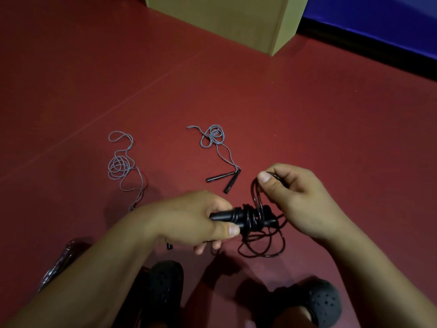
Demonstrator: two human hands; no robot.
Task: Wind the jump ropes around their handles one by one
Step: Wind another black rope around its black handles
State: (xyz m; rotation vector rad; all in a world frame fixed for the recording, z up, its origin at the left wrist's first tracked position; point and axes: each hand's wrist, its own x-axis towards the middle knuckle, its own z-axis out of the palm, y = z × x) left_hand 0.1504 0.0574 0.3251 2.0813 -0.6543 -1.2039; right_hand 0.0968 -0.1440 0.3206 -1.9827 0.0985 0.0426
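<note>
While the black rope [256, 233] coils partly round its handles [238, 218], the left hand [198, 218] grips those handles above the floor [331, 129]; the right hand [288, 192] pinches a loop. Two grey ropes [217, 138] lie beyond.

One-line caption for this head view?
Left hand grips black handles; right hand winds dark rope around them.

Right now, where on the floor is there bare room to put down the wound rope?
Bare red floor lies right of the grey rope with black handles, before the tan box. A narrower patch lies between that rope and the other loose grey rope. It is crowded under both hands, where the dark rope lies slack.
</note>
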